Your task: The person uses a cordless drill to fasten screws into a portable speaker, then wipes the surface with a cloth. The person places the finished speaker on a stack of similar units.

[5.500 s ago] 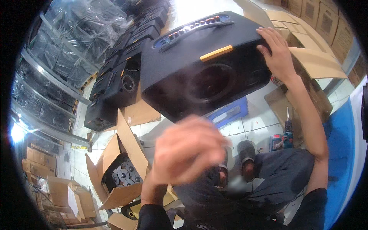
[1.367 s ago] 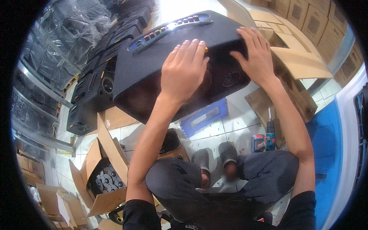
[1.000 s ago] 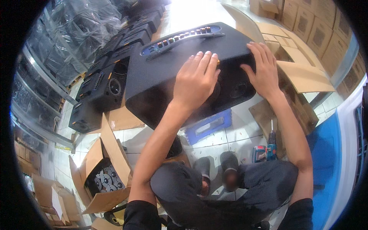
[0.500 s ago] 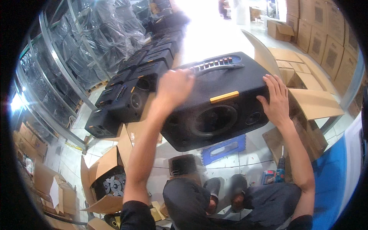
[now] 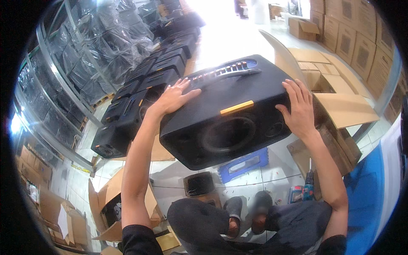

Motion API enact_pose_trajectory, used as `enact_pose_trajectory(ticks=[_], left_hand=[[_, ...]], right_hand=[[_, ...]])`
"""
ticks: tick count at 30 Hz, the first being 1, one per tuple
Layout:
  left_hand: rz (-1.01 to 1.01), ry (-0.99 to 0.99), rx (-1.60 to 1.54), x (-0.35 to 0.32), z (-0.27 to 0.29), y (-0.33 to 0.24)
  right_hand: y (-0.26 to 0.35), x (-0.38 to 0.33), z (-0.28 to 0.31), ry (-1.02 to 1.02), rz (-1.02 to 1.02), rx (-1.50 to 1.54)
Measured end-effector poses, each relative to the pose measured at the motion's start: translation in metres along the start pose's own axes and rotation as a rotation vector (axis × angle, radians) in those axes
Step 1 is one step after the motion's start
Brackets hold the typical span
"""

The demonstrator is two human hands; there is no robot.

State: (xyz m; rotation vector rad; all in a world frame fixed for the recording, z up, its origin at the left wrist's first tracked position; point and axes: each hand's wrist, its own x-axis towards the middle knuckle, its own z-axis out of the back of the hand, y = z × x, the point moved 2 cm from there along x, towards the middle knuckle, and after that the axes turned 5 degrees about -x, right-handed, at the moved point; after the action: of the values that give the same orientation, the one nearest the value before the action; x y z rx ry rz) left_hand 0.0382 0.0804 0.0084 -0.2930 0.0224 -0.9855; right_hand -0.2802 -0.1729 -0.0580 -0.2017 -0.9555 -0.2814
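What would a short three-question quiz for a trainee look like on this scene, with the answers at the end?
1. Multiple choice: what colour is the bar on the upper front edge of the black loudspeaker?
A) green
B) orange-yellow
C) white

2. True or false: the person's right hand is holding the cordless drill.

3. Short answer: which of the person's hands is nearer the row of knobs on top of the loudspeaker?

Key:
1. B
2. False; that hand is on the loudspeaker's right end, and the drill is apart from it.
3. The left hand.
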Motion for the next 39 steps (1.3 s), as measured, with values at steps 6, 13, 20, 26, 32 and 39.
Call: enact_pose_trajectory(ticks=[6,13,20,26,32,39], left_hand=[[0.018,-0.005,-0.005,-0.0017,-0.0011,0.0008],[0.068,-0.009,-0.009,-0.0006,-0.0018,0.0032],[0.072,-0.080,-0.086,-0.0046,-0.0003,-0.0007],[0.018,-0.145,-0.146,-0.0089,0.0012,-0.0024],[0.032,-0.138,-0.132,-0.0056,0.0000,0.0029],[0.005,-0.193,-0.147,-0.0049,-0.0007,0.0050]], right_hand=[[-0.0002,-0.0009,-0.0025,-0.028,0.004,0.011],[-0.0024,-0.0012,-0.0029,-0.020,0.019,0.003],[-0.0030,-0.0007,-0.0052,-0.027,0.022,-0.006],[-0.0040,-0.0021,-0.0059,-0.027,0.034,-0.019],[-0.0048,-0.0026,-0.0067,-0.032,0.040,-0.035],[-0.0052,-0.0022,-0.0077,-0.054,0.042,-0.022]])
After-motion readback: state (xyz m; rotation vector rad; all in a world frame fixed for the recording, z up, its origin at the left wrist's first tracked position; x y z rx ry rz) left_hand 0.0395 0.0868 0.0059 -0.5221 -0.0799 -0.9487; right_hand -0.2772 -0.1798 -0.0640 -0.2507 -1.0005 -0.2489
